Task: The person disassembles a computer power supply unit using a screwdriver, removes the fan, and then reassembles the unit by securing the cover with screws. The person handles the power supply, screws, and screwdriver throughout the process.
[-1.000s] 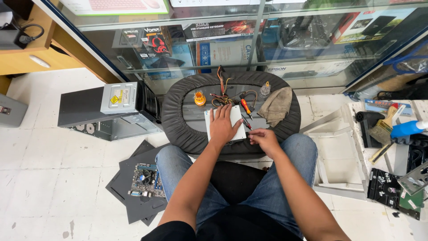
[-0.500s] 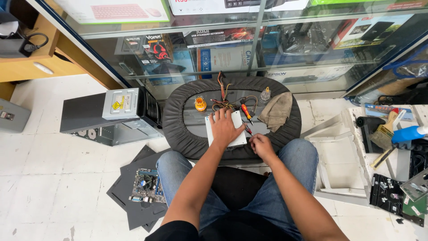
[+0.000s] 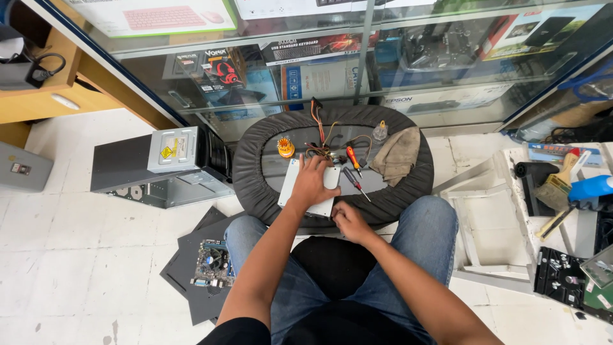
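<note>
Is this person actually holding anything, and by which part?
The left hand lies flat on the white flat device, pressing rather than gripping it. The right hand is curled at its near edge; what it holds cannot be told.

We sit on a white tiled floor (image 3: 76, 255) in even light, before a glass display cabinet (image 3: 357, 57) filled with boxed goods, while a wooden desk (image 3: 45, 96) stands at the left edge of the room.

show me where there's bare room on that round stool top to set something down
Left part of the round stool top, below the orange screwdriver bit holder, is bare. The middle is crowded: left hand on the white plate, wires, screwdrivers, cloth to the right.
</note>
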